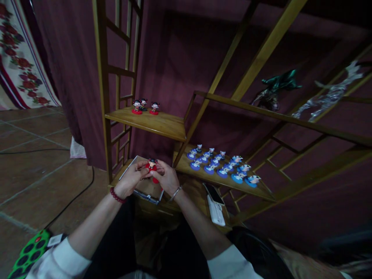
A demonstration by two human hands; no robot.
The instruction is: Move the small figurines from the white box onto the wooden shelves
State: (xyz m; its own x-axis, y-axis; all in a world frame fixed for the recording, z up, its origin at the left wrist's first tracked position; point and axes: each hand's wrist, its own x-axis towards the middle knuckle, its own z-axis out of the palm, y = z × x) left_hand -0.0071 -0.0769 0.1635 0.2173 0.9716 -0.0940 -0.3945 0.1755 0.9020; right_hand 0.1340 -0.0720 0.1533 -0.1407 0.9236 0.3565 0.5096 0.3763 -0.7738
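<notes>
Between my hands is a small red doll figurine (151, 165) with black hair buns, held upright above an open cardboard box (148, 190). My left hand (134, 177) grips it from the left side, fingers closed around it. From the right, my right hand (167, 178) pinches its lower part, near a red base (155, 179). Part of the figurine is hidden by my fingers. On the small wooden shelf (162, 123) just beyond stand three similar figurines (155, 108) with red or dark clothes.
Several blue and purple figurines (211, 167) stand in rows on the lower right shelf. A phone (214, 193) and a white object (215, 212) lie below them. Wooden lattice posts (101, 89) rise at the left. A black cable (84, 190) crosses the floor beside a green device (30, 252).
</notes>
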